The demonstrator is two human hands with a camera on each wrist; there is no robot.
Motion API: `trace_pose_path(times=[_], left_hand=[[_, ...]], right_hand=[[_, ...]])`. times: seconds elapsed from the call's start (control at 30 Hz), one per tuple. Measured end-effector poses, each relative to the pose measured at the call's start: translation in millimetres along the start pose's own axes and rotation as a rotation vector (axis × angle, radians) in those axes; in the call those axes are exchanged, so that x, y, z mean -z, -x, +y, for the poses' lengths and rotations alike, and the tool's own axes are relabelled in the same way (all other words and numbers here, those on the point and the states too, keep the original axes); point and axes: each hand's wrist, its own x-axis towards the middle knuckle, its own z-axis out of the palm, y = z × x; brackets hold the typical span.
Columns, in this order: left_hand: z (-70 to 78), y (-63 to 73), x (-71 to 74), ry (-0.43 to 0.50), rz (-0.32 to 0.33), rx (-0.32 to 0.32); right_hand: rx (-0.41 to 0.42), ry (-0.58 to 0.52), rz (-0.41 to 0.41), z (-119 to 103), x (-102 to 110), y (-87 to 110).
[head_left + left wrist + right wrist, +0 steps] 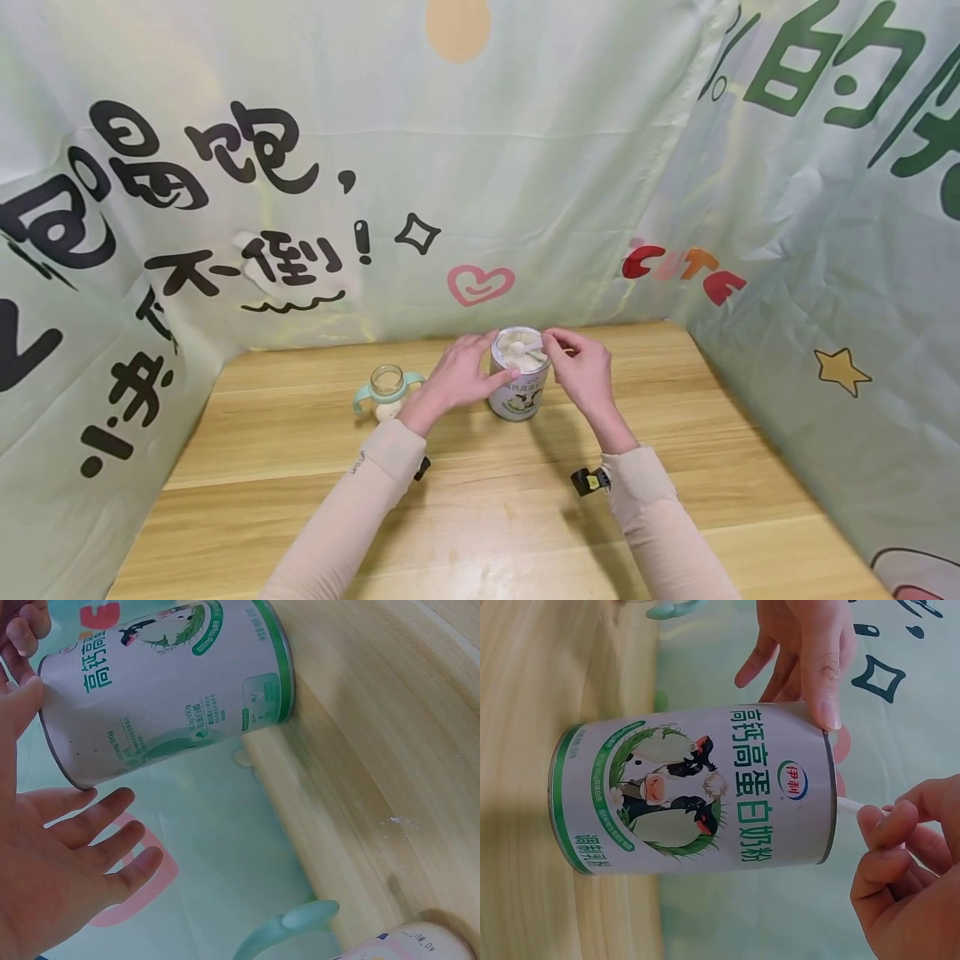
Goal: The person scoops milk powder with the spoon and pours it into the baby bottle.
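Note:
A milk powder tin (517, 396) stands upright and uncovered, pale powder showing inside. My left hand (462, 371) holds its upper rim, with the thumb on the near side and the index fingertip at another part of the rim; the other fingers (124, 881) spread loosely beside it. The thumb and fingertips of my right hand (585, 367) pinch the handle of a white scoop (531, 347) at the tin's mouth. In the right wrist view only a short length of the scoop handle (849, 805) shows; the rim hides the rest.
Left of the tin, partly behind my left forearm, stands an uncapped baby bottle (387, 382) with mint handles and whitish contents. Some white powder (399, 822) lies scattered on the wooden table (480, 517). Printed cloth (570, 192) hangs behind the table and along its sides.

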Motion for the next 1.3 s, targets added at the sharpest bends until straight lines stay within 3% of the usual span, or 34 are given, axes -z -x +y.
trace_pose_path(times=[0.4, 0.83, 1.1, 1.3], left_hand=[[-0.6, 0.7, 2.0, -0.016, -0.005, 0.006], [-4.2, 2.6, 3.0, -0.016, 0.007, 0.002], [-5.9, 5.1, 10.3, 0.033, -0.011, 0.084], [-13.2, 6.8, 16.8, 0.033, -0.006, 0.095]], right_hand=[[-0.074, -0.093, 0.084, -6.6, 0.4, -1.2], [-0.023, -0.183, 0.133, -10.5, -0.7, -2.1], [-0.041, -0.187, 0.129, -16.0, -1.8, -2.5], [-0.043, -0.223, 0.128, -19.6, -5.5, -2.5]])
